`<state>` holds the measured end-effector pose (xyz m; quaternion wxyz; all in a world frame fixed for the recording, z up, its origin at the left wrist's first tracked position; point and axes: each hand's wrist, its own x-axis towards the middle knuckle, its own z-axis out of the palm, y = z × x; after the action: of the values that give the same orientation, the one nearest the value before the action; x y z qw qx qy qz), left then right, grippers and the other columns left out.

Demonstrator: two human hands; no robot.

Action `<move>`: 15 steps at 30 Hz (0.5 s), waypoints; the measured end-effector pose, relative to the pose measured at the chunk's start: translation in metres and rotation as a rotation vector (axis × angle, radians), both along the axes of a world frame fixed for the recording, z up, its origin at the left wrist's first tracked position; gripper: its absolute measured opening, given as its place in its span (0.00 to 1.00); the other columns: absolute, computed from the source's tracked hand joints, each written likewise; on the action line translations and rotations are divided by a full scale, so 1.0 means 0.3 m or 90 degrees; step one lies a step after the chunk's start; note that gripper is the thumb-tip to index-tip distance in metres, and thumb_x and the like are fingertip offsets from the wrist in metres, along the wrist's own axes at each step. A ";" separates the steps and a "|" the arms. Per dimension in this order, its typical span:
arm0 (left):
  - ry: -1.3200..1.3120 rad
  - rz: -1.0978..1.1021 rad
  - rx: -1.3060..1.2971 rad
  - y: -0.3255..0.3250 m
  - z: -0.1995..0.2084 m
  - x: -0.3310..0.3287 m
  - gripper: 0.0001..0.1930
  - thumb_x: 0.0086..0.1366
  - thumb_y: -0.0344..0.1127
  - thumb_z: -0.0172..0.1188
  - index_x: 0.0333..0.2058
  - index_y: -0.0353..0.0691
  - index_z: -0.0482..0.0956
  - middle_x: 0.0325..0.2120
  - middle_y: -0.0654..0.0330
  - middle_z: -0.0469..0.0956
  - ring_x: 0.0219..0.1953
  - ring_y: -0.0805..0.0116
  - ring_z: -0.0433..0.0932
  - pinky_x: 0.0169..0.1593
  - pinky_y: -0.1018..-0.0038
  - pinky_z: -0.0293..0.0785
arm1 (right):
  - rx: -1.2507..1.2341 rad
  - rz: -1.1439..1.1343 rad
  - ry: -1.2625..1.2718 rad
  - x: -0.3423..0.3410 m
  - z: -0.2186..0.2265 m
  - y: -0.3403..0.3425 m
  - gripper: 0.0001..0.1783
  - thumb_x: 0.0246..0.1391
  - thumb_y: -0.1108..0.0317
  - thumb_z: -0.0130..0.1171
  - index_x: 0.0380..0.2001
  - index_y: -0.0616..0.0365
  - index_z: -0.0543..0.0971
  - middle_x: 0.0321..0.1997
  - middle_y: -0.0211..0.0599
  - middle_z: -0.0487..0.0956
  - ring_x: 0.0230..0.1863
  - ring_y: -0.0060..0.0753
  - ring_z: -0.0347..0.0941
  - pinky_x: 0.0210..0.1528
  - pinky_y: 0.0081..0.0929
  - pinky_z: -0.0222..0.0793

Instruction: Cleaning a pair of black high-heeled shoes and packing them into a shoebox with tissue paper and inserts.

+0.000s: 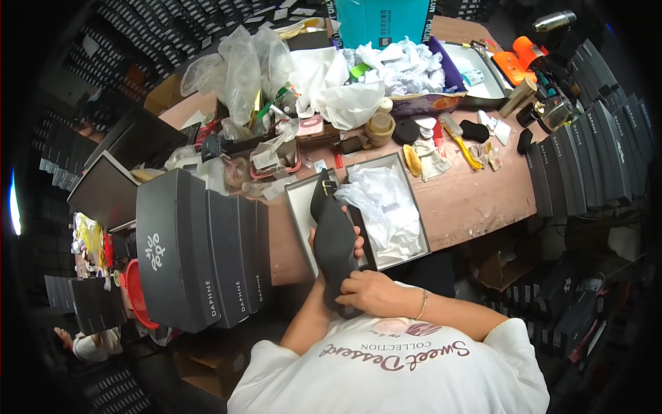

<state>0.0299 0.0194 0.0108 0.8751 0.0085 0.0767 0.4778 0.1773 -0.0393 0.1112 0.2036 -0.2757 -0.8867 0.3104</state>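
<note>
Desk: pinkish-brown top [483,207], worn and marked along its near edge, crowded on the far side.
Far side: a teal box [383,24] behind a purple tray [431,103] heaped with crumpled white paper [407,65]; clear plastic bags [241,65] to the left.
Left: dark shoe boxes [176,248] standing side by side.
Right: another row of dark boxes [576,169].
Middle: a yellow-handled brush [462,143] near a pale cloth [433,162] and a yellow sponge [412,160].
Open box: near edge of the desk, white tissue [392,221] filling its right part.
Black shoe [334,241]: held up over the open box's left part and near edge, buckled strap at the far end.
Left hand [358,243]: wrapped around the shoe's middle from beneath.
Right hand [372,292]: fingers bent, touching the shoe's near end; cannot tell whether they grip it.
</note>
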 end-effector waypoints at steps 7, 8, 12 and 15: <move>0.212 -0.136 0.079 -0.116 0.038 -0.071 0.51 0.59 0.78 0.37 0.61 0.34 0.61 0.53 0.46 0.71 0.52 0.55 0.75 0.56 0.58 0.71 | 0.015 -0.012 -0.063 0.007 -0.021 0.015 0.15 0.46 0.69 0.56 0.39 0.53 0.83 0.34 0.30 0.72 0.38 0.32 0.70 0.40 0.30 0.69; 0.212 -0.164 0.079 -0.115 0.014 -0.068 0.49 0.60 0.77 0.37 0.61 0.35 0.61 0.53 0.48 0.72 0.52 0.56 0.75 0.57 0.59 0.71 | 0.024 -0.017 -0.075 0.006 -0.020 0.027 0.16 0.44 0.69 0.58 0.39 0.52 0.83 0.34 0.30 0.72 0.39 0.33 0.70 0.41 0.31 0.68; 0.267 -0.103 -0.002 -0.094 0.100 -0.013 0.42 0.64 0.72 0.37 0.59 0.39 0.65 0.51 0.55 0.74 0.52 0.62 0.74 0.56 0.66 0.72 | 0.082 -0.190 -0.002 0.014 -0.029 0.074 0.15 0.44 0.70 0.59 0.39 0.52 0.82 0.34 0.31 0.72 0.38 0.35 0.70 0.39 0.32 0.66; 0.295 -0.046 -0.077 -0.079 0.109 0.029 0.42 0.63 0.73 0.37 0.55 0.39 0.70 0.42 0.52 0.77 0.45 0.60 0.79 0.50 0.64 0.76 | -0.027 -0.193 0.069 0.040 -0.035 0.035 0.14 0.46 0.72 0.59 0.39 0.54 0.82 0.35 0.32 0.72 0.38 0.36 0.71 0.39 0.32 0.68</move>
<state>0.0386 -0.0044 0.0434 0.8496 0.0686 0.3035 0.4258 0.1894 -0.0286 0.1008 0.2898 -0.3936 -0.8158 0.3092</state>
